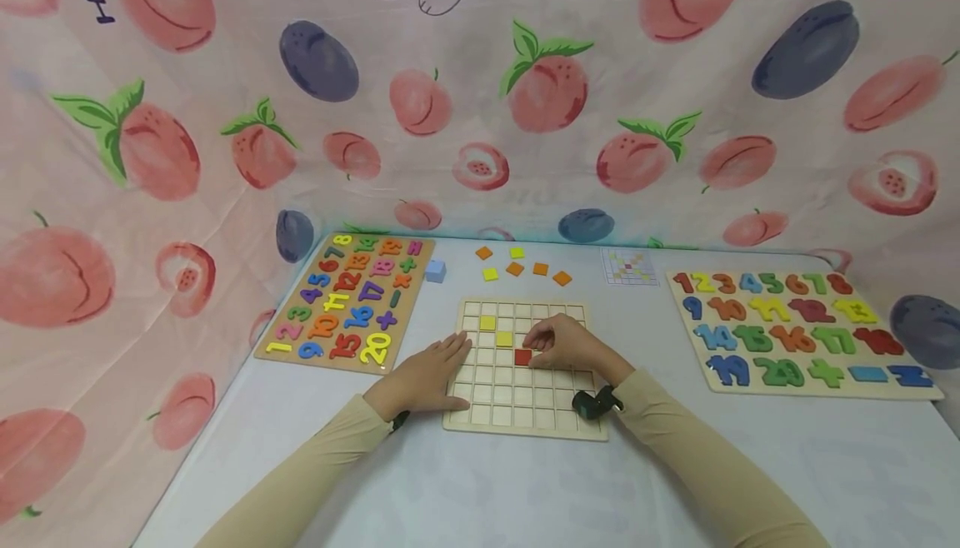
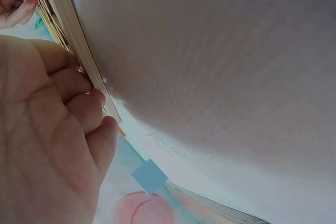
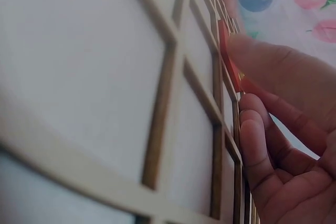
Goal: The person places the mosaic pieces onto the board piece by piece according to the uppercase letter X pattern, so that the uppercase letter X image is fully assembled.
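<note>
A wooden grid board (image 1: 491, 417) lies on the white table, with two yellow tiles (image 1: 504, 339) in its squares on a diagonal. My right hand (image 1: 566, 343) pinches a red tile (image 1: 522, 357) at a square just below and right of the lower yellow one. In the right wrist view the thumb lies against the red tile (image 3: 229, 56), which stands a little proud of the grid bars; part of it is hidden. My left hand (image 1: 429, 375) rests on the board's left edge, fingers extended over the rim; the left wrist view shows its palm (image 2: 42, 129) beside that edge.
Loose orange tiles (image 1: 540, 268) and yellow tiles (image 1: 491, 274) lie beyond the board. A blue block (image 1: 435, 271) stands near the left number board (image 1: 397, 315). A printed pattern card (image 1: 628, 266) lies back right, before the right number board (image 1: 697, 348). Peach-printed cloth hangs behind.
</note>
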`<state>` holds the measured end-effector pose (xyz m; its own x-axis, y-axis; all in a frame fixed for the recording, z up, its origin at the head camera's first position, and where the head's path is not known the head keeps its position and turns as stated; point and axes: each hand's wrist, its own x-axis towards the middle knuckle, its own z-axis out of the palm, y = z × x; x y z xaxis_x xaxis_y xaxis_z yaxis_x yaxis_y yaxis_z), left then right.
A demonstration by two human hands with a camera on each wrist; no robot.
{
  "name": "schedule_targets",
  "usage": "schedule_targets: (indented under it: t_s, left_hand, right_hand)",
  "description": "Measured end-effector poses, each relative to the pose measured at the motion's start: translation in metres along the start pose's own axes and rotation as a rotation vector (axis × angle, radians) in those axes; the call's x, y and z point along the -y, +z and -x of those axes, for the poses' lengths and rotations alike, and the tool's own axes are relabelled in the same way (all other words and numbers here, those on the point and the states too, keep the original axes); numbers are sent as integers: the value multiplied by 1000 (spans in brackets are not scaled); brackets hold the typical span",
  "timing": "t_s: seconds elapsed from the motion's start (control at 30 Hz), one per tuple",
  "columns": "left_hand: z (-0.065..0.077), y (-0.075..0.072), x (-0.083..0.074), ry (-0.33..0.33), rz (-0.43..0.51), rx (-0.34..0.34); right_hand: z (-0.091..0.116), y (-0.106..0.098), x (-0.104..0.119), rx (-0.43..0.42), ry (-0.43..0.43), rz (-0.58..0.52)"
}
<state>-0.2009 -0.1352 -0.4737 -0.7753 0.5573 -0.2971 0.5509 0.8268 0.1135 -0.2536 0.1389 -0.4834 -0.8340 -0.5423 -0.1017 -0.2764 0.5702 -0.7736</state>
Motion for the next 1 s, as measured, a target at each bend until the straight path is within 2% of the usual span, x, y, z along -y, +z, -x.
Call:
schedule_targets:
  t_s: [0.23, 0.4, 0.53, 0.63, 1.0]
  left_hand:
    - [0, 1, 1, 7, -2, 2]
    - [2, -1, 0, 4, 8, -4]
    - [3, -2, -1, 6, 11, -2]
    - [3, -2, -1, 8, 10, 0]
    - [2, -1, 0, 9, -2, -12]
  right_hand:
    - [1, -4, -2, 51, -9, -48]
    - [1, -17, -6, 121, -66, -142]
    - [1, -30, -13, 145, -91, -167]
    - [0, -41, -17, 112, -76, -169]
    - [-18, -84, -24, -132, 14, -194]
